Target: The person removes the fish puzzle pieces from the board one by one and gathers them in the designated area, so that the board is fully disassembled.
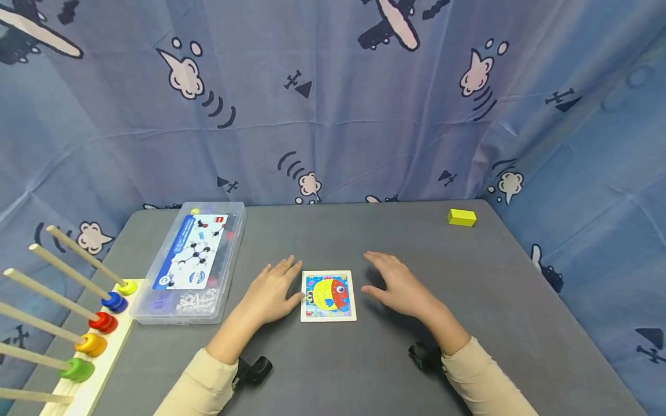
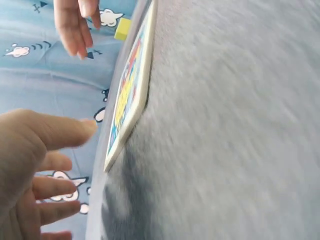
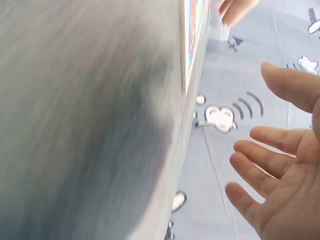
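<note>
A square puzzle board (image 1: 329, 296) with a yellow and red fish picture and a pale frame lies flat on the grey table, between both hands. Just left of it is my left hand (image 1: 273, 292), fingers spread and thumb close to the board's left edge; whether they touch I cannot tell. On the other side my right hand (image 1: 400, 284) hovers a little way off the board with thumb and fingers apart, holding nothing. The left wrist view shows the board (image 2: 131, 85) edge-on past the left thumb (image 2: 65, 131). In the right wrist view the right hand's palm (image 3: 295, 200) is bare.
A clear plastic case (image 1: 187, 263) with a molecule-picture label and small parts stands at the left. Nearer on that side is a wooden peg rack (image 1: 111, 346) with coloured rings. One yellow block (image 1: 461, 218) sits at the back right, before a blue patterned curtain (image 1: 333, 104).
</note>
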The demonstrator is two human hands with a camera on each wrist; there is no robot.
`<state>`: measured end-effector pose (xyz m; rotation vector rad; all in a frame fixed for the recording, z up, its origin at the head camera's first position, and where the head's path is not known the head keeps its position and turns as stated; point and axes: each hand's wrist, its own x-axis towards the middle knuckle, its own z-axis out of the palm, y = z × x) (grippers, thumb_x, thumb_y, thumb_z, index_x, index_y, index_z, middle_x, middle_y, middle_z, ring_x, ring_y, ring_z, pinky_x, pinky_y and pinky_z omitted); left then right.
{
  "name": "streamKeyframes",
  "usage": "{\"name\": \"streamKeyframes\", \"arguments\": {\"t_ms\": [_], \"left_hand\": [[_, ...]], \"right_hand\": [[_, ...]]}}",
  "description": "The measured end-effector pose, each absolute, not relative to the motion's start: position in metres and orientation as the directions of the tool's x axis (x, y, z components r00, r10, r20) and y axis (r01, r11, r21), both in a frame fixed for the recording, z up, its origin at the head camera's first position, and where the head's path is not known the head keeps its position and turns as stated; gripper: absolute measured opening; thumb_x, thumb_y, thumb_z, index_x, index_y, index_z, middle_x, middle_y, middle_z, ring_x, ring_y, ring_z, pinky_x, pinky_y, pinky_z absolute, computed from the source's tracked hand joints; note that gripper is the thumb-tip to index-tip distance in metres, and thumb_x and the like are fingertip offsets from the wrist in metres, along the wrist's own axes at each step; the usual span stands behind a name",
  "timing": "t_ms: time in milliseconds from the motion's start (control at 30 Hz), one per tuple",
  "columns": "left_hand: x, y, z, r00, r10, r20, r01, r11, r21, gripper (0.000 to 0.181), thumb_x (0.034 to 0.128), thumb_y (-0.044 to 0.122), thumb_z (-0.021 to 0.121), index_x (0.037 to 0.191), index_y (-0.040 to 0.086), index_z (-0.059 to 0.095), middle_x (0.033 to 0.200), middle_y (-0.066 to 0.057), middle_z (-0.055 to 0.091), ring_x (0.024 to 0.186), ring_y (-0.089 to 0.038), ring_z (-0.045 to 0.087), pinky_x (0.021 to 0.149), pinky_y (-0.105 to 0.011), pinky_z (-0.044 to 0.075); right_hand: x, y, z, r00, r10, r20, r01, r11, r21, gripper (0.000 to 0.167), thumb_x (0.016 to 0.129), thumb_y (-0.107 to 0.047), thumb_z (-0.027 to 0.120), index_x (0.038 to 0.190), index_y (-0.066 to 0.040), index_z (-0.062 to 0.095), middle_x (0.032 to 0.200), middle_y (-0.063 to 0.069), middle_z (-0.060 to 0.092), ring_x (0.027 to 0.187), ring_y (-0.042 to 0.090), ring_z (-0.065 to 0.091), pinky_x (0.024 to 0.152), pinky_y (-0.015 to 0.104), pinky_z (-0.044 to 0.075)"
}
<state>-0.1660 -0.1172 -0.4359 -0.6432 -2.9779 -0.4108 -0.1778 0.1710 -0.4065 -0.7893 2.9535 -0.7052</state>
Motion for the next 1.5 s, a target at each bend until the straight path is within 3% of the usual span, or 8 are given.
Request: {"name": "streamKeyframes", "arguments": {"t_ms": [167,333,467,800,1000,1200,1367,1500], "left_hand": [[-0.177,-0.109,-0.438,-0.910,0.412,0.052,0.378,0.768,0.517,0.064,0.0861,0.030,0.068,0.138,-0.001,0.047,0.144,-0.018,0.045,0.133,-0.031,0.043,0.110,-0.049,0.035],[-0.187,-0.108,-0.443,-0.915,0.403,0.019,0.324,0.707,0.629,0.062,0.0855,0.025,0.069,0.135,-0.005,0.048,0.143,-0.020,0.045,0.134,-0.033,0.042,0.109,-0.047,0.036],[-0.194,-0.110,-0.449,-0.911,0.412,0.017,0.321,0.682,0.658,0.062,0.0837,0.025,0.072,0.134,-0.004,0.050,0.142,-0.018,0.046,0.135,-0.032,0.040,0.110,-0.047,0.034],[-0.193,-0.106,-0.458,-0.889,0.455,0.054,0.368,0.638,0.677,0.061,0.0833,0.027,0.073,0.134,-0.001,0.052,0.143,-0.014,0.047,0.137,-0.028,0.038,0.110,-0.049,0.033],[-0.192,-0.108,-0.458,-0.903,0.430,0.019,0.314,0.628,0.712,0.061,0.0841,0.023,0.072,0.135,-0.001,0.050,0.146,-0.012,0.043,0.139,-0.028,0.034,0.113,-0.055,0.025],[-0.192,-0.110,-0.459,-0.905,0.425,0.037,0.318,0.616,0.720,0.060,0.0831,0.022,0.073,0.134,-0.002,0.051,0.145,-0.013,0.045,0.139,-0.028,0.035,0.112,-0.051,0.029],[-0.191,-0.113,-0.461,-0.904,0.426,0.031,0.320,0.629,0.709,0.061,0.0830,0.023,0.073,0.135,-0.001,0.051,0.145,-0.012,0.045,0.139,-0.029,0.035,0.112,-0.056,0.026],[-0.191,-0.114,-0.461,-0.905,0.424,0.034,0.320,0.627,0.710,0.061,0.0832,0.024,0.073,0.135,0.001,0.051,0.145,-0.012,0.045,0.139,-0.028,0.035,0.112,-0.054,0.028]], "right_hand": [[-0.187,0.143,-0.407,-0.855,-0.516,0.051,-0.473,0.737,-0.482,0.067,0.086,-0.029,0.070,0.141,-0.002,0.042,0.144,0.015,0.045,0.133,0.033,0.040,0.108,0.052,0.036],[-0.198,0.118,-0.410,-0.825,-0.564,0.024,-0.485,0.686,-0.542,0.061,0.086,-0.027,0.069,0.136,0.000,0.048,0.138,0.015,0.050,0.125,0.032,0.049,0.104,0.050,0.041],[-0.205,0.102,-0.416,-0.805,-0.593,0.008,-0.491,0.659,-0.570,0.054,0.087,-0.026,0.068,0.131,0.001,0.053,0.131,0.015,0.054,0.115,0.030,0.056,0.097,0.047,0.047],[-0.214,0.087,-0.431,-0.786,-0.614,-0.067,-0.470,0.665,-0.581,0.039,0.084,-0.020,0.072,0.118,-0.004,0.065,0.114,0.009,0.060,0.103,0.021,0.057,0.092,0.040,0.048],[-0.217,0.086,-0.436,-0.797,-0.597,-0.092,-0.449,0.688,-0.570,0.035,0.083,-0.017,0.073,0.115,-0.006,0.065,0.109,0.006,0.056,0.097,0.018,0.054,0.088,0.036,0.049],[-0.217,0.082,-0.436,-0.806,-0.585,-0.090,-0.432,0.685,-0.587,0.033,0.081,-0.015,0.075,0.110,-0.007,0.063,0.107,0.006,0.054,0.095,0.019,0.052,0.088,0.038,0.047],[-0.216,0.078,-0.438,-0.810,-0.575,-0.115,-0.407,0.692,-0.597,0.035,0.079,-0.016,0.077,0.110,-0.009,0.062,0.105,0.006,0.051,0.095,0.019,0.049,0.086,0.037,0.045],[-0.216,0.075,-0.438,-0.816,-0.562,-0.135,-0.379,0.697,-0.608,0.034,0.078,-0.015,0.077,0.107,-0.011,0.059,0.104,0.006,0.049,0.097,0.021,0.045,0.085,0.038,0.043]]}}
